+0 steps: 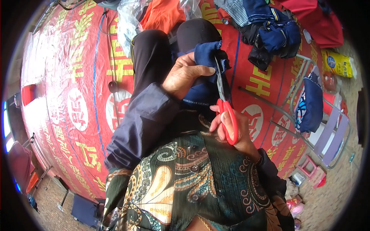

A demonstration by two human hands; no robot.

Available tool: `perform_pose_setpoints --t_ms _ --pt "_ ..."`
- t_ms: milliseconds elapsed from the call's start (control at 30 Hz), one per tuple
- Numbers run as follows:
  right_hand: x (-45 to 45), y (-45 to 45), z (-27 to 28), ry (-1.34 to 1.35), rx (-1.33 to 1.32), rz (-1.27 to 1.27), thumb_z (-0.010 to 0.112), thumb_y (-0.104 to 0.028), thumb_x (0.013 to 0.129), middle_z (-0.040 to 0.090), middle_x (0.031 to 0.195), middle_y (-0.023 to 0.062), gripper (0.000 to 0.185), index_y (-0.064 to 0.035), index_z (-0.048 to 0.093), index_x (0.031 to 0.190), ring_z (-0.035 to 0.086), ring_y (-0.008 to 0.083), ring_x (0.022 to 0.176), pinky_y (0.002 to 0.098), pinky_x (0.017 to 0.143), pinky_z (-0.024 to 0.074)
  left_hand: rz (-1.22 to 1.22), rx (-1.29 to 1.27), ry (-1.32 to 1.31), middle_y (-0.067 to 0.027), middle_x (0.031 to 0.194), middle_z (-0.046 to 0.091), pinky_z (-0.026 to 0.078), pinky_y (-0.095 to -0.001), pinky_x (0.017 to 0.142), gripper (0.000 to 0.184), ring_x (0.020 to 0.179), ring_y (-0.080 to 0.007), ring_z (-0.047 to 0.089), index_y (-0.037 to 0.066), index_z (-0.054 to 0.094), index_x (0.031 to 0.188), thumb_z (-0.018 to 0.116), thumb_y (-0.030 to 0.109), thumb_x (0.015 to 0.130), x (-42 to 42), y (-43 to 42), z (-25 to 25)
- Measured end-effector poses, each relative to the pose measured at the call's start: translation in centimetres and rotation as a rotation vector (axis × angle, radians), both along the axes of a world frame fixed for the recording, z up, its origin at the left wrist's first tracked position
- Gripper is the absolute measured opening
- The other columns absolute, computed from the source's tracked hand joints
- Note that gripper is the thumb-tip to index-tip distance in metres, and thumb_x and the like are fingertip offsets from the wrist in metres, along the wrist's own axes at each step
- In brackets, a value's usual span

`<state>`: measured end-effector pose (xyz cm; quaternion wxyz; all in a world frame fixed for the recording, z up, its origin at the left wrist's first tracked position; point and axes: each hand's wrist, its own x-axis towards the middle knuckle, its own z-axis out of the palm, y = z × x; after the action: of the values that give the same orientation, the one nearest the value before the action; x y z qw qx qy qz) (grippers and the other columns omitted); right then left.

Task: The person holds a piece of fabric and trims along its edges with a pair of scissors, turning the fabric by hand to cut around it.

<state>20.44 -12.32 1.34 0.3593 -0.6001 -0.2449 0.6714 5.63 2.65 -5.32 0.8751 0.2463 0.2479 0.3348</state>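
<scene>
Left hand (182,75): we have the navy cloth (205,54) pinched, thumb flat on top, fingers mostly hidden behind it. The cloth is above our lap, in front of the far knee area, with a ragged edge on its right side.

Right hand (241,133): we grip the red-handled scissors (221,92), fingers curled around the handles. Blades point away from us, up against the cloth near that ragged edge, just beside the left thumb. Can't tell if the blades are fully closed.

More dark blue fabric with small white print (196,102) lies on our lap, below the left hand.

Around us: red sheet with yellow lettering (104,77) under and beside our legs. Orange cloth (163,16) and clear plastic (130,25) beyond the knees. Heap of dark clothes (277,32) ahead right, on the sheet. Further right, metal-frame chair with lilac slats (327,141), a navy bundle (311,106) against it, pink stool (314,173) on the brick floor (327,210).
</scene>
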Motion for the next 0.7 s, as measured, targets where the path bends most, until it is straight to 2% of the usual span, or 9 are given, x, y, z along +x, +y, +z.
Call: perform_pose_setpoints --t_ms 133,233,300,367,433,467,500,567,700 --pt "0.2 0.2 0.4 0.011 -0.01 0.013 0.053 -0.031 0.101 0.065 0.078 0.0116 0.046 0.0073 0.052 0.126 0.052 0.0057 0.052 0.0197 0.049 0.0418 -0.033 -0.011 0.028 -0.0034 0.096 0.07 0.05 -0.0274 0.085 0.032 0.088 -0.0117 0.065 0.002 0.066 0.114 0.066 -0.004 0.082 -0.3 0.0 0.7" --pt "0.4 0.5 0.4 0.07 -0.01 -0.03 0.05 -0.037 0.101 0.065 0.08 0.011 0.055 0.0103 0.048 0.129 0.053 0.0059 0.054 0.02 0.051 0.0428 0.01 -0.01 0.132 -0.0023 0.091 0.068 0.048 -0.0255 0.078 0.023 0.081 -0.0109 0.062 0.0 0.065 0.108 0.065 -0.001 0.085 -0.7 -0.4 1.0" --pt "0.7 0.7 0.3 0.054 0.04 -0.015 0.047 -0.045 0.101 0.065 0.081 0.0112 0.064 0.0136 0.045 0.129 0.052 0.0062 0.054 0.0203 0.054 0.0436 0.228 0.222 0.364 -0.0017 0.086 0.065 0.045 -0.0225 0.07 0.014 0.076 -0.0086 0.058 -0.001 0.064 0.101 0.066 0.003 0.087 -1.6 -1.2 1.3" --pt "0.4 1.1 0.4 0.036 0.046 -0.009 0.045 -0.049 0.1 0.065 0.083 0.0117 0.07 0.0147 0.045 0.128 0.053 0.0068 0.056 0.0203 0.056 0.0437 0.263 0.286 0.441 -0.0023 0.084 0.064 0.045 -0.0218 0.068 0.011 0.077 -0.0076 0.057 -0.001 0.062 0.095 0.066 0.005 0.088 -2.8 -2.5 2.0" --pt "0.0 1.4 0.3 0.082 0.048 -0.059 0.045 -0.05 0.1 0.065 0.084 0.012 0.069 0.0132 0.046 0.128 0.054 0.0077 0.057 0.0211 0.055 0.0438 0.122 0.215 0.414 -0.0024 0.085 0.063 0.045 -0.0225 0.068 0.011 0.077 -0.0067 0.056 -0.001 0.062 0.096 0.066 0.005 0.088 -3.6 -4.2 1.4" --pt "-0.3 1.6 0.3 0.084 0.05 -0.058 0.045 -0.05 0.1 0.065 0.084 0.012 0.069 0.0132 0.046 0.128 0.054 0.0077 0.057 0.0211 0.055 0.0438 -0.044 0.237 0.485 -0.0026 0.086 0.064 0.046 -0.0234 0.07 0.011 0.078 -0.0072 0.056 -0.002 0.063 0.098 0.065 0.004 0.088 -3.8 -5.0 1.1" --pt "-0.6 1.7 0.3 0.076 0.036 -0.062 0.041 -0.054 0.1 0.065 0.083 0.011 0.07 0.0101 0.048 0.127 0.052 0.0078 0.058 0.0213 0.055 0.0417 -0.167 0.248 0.418 -0.0044 0.09 0.066 0.048 -0.0244 0.074 0.013 0.083 -0.0078 0.059 -0.002 0.063 0.102 0.062 0.001 0.089 -3.7 -5.7 0.9" --pt "-0.8 1.9 0.2 0.067 0.022 -0.063 0.037 -0.059 0.099 0.064 0.082 0.0099 0.072 0.0071 0.05 0.126 0.049 0.008 0.058 0.0216 0.055 0.0397 -0.315 0.038 0.189 -0.0054 0.102 0.067 0.05 -0.0263 0.085 0.016 0.095 -0.0102 0.062 0.0 0.064 0.108 0.06 0.002 0.093 -2.4 -7.1 0.7" --pt "-0.8 1.9 0.4 0.063 0.033 -0.025 0.036 -0.059 0.099 0.064 0.084 0.0095 0.072 0.0053 0.049 0.128 0.05 0.0083 0.061 0.0214 0.058 0.0409 -0.384 -0.027 0.034 -0.0057 0.105 0.067 0.05 -0.0256 0.086 0.019 0.097 -0.0095 0.062 0.001 0.064 0.112 0.059 0.003 0.094 -1.5 -7.1 -0.7"
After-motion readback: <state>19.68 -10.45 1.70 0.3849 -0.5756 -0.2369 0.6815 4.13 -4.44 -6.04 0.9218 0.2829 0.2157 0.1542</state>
